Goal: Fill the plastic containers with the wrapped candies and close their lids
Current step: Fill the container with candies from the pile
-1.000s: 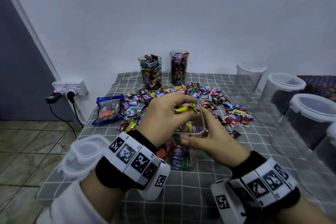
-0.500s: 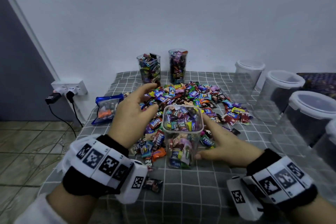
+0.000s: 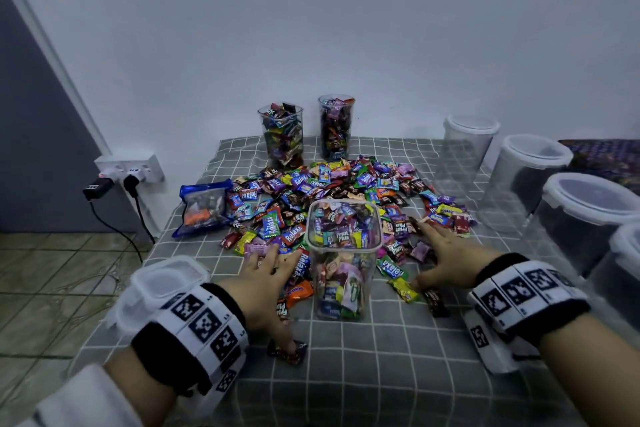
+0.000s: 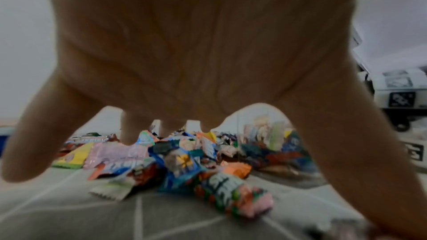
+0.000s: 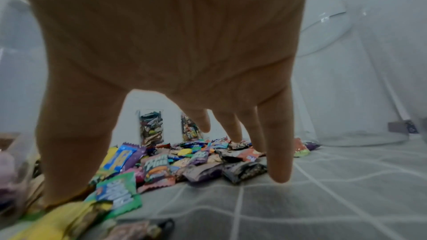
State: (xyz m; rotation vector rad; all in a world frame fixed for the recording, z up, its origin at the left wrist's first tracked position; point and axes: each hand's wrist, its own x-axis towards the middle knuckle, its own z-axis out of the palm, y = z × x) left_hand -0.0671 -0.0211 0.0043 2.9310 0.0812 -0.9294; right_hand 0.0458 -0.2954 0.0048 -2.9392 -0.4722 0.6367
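Observation:
A clear square container point(image 3: 343, 288) stands open at the table's middle, filled to the rim with wrapped candies. Behind and around it lies a wide pile of loose candies point(image 3: 346, 184). My left hand point(image 3: 273, 295) lies spread, palm down, on the candies just left of the container, thumb tip by a dark candy point(image 3: 287, 352). My right hand point(image 3: 436, 256) is spread over the candies to its right. Neither hand holds anything. The left wrist view shows spread fingers point(image 4: 143, 130) above wrappers point(image 4: 180, 161); the right wrist view shows the same over its candies point(image 5: 173, 167).
A white-rimmed lid point(image 3: 166, 281) lies near the table's left edge. Two filled lidless containers point(image 3: 282, 135) stand at the back. Several empty lidded tubs point(image 3: 526, 177) line the right side. A blue bag point(image 3: 204, 208) lies at the left, a wall socket point(image 3: 128, 170) beyond it.
Both hands have left the container's top and side. They moved down and outward and now lie spread on the candies on either side of it.

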